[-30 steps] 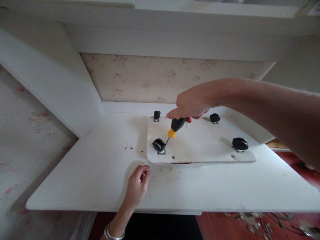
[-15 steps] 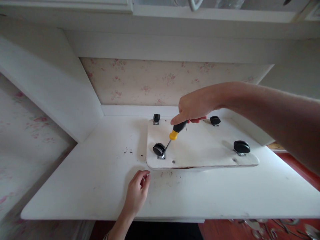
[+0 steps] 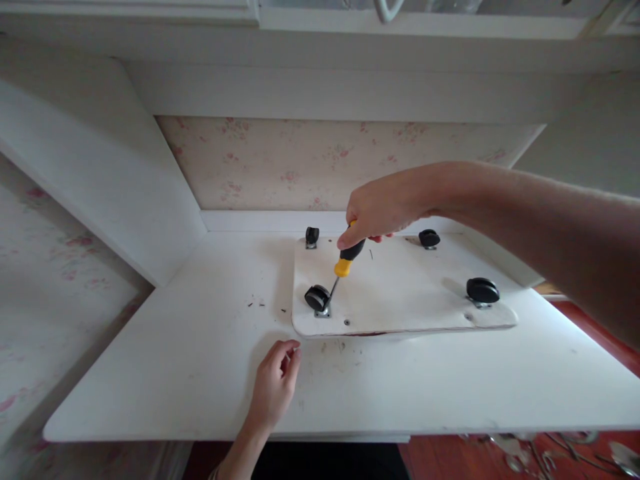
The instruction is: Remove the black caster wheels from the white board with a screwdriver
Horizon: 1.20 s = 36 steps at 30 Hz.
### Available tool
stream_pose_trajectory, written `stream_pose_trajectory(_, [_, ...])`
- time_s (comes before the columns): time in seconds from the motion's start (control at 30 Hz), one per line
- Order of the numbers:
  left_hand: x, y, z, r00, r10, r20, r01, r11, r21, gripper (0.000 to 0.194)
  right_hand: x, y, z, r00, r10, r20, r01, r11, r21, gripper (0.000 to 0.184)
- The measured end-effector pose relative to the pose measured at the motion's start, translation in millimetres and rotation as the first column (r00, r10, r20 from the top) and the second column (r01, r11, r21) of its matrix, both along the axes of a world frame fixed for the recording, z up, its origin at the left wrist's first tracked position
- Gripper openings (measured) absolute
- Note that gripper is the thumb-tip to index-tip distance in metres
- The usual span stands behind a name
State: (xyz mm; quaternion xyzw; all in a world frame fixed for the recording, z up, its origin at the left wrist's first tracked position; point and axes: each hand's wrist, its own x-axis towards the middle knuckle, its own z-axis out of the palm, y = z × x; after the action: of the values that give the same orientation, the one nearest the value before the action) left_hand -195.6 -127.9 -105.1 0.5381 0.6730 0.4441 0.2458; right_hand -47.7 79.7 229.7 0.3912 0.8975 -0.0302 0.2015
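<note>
My right hand [image 3: 377, 212] grips a screwdriver [image 3: 343, 267] with a black and yellow handle. Its shaft slants down to the metal plate of the near-left caster [image 3: 317, 298], a black wheel on a white board [image 3: 395, 293]. The exact spot where the tip meets the plate is hidden behind the wheel. Just in front of the board's near-left corner, my left hand [image 3: 277, 377] rests on the white tabletop [image 3: 200, 373] with its fingers curled together. Whatever those fingers may hold cannot be made out.
Three more casters stand at the far-left [image 3: 312, 236], far-right [image 3: 429, 239] and near-right corner [image 3: 483, 291] of the board. Small dark screws [image 3: 262, 305] and debris lie left of it. A cabinet [image 3: 340, 87] overhangs the back of the table.
My right hand and the screwdriver handle have shifted slightly left, so the screwdriver stands a little steeper. The left hand stays in place.
</note>
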Motion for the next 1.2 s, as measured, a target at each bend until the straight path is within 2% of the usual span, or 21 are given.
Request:
stream_pose_trajectory(0.13, [-0.6, -0.8, -1.4, 1.000, 0.001, 0.009, -0.001, 1.000, -0.007, 0.026, 0.6, -0.8, -0.8, 0.994, 0.099, 0.037, -0.102, 0.992, 0.076, 0.044])
stream_pose_trajectory(0.23, [-0.4, -0.7, -1.4, 1.000, 0.000, 0.009, 0.000, 1.000, -0.006, 0.026, 0.0, -5.6, 0.6, 0.983, 0.173, 0.066, -0.178, 0.980, 0.088, 0.033])
stream_pose_trajectory(0.33, [-0.2, -0.2, -0.9, 1.000, -0.001, 0.008, 0.001, 1.000, 0.002, 0.026, -0.5, -9.0, 1.7, 0.970, 0.244, 0.010, -0.243, 0.965, 0.095, 0.018])
stream_pose_trajectory(0.43, [-0.3, 0.1, -0.8, 1.000, -0.005, 0.009, 0.004, 1.000, 0.004, 0.026, -0.6, -8.7, -0.2, 0.949, 0.303, -0.086, -0.294, 0.951, 0.099, 0.021])
stream_pose_trajectory(0.5, [-0.4, 0.2, -1.1, 1.000, -0.004, 0.011, 0.004, 1.000, 0.005, 0.026, -0.8, -8.6, -3.3, 0.954, 0.279, -0.111, -0.271, 0.959, 0.086, 0.025])
stream_pose_trajectory(0.57, [-0.4, 0.4, -1.2, 1.000, -0.002, 0.012, 0.002, 1.000, 0.004, 0.026, -1.4, -10.4, -7.0, 0.977, 0.199, -0.076, -0.193, 0.978, 0.084, 0.038])
stream_pose_trajectory(0.63, [-0.2, 0.7, -1.0, 1.000, 0.000, 0.010, 0.000, 1.000, 0.003, 0.026, -2.5, -14.2, -10.1, 0.994, 0.108, -0.015, -0.105, 0.986, 0.132, 0.054])
stream_pose_trajectory(0.7, [-0.2, 0.8, -0.5, 1.000, 0.000, 0.009, 0.000, 1.000, 0.003, 0.026, -3.8, -18.2, -12.2, 0.997, 0.069, 0.022, -0.072, 0.977, 0.200, 0.060])
stream_pose_trajectory(0.8, [-0.5, 0.3, 0.3, 1.000, 0.001, 0.004, -0.001, 1.000, 0.001, 0.026, -4.8, -21.3, -13.1, 0.986, 0.165, 0.037, -0.169, 0.962, 0.214, 0.054])
stream_pose_trajectory(1.0, [-1.0, -0.4, 1.2, 1.000, 0.006, -0.008, -0.006, 1.000, 0.006, 0.027, 1.4, -20.9, -9.4, 0.944, 0.322, -0.073, -0.318, 0.946, 0.062, 0.024])
stream_pose_trajectory(1.1, [-0.6, 0.0, 2.3, 1.000, 0.009, -0.019, -0.008, 1.000, 0.019, 0.028, 3.1, -23.2, -8.8, 0.943, 0.306, -0.134, -0.303, 0.952, 0.040, 0.031])
stream_pose_trajectory(1.2, [-0.3, 0.1, 3.7, 1.000, 0.013, -0.028, -0.012, 0.999, 0.034, 0.028, 2.0, -26.3, -10.8, 0.975, 0.189, -0.120, -0.178, 0.979, 0.096, 0.046])
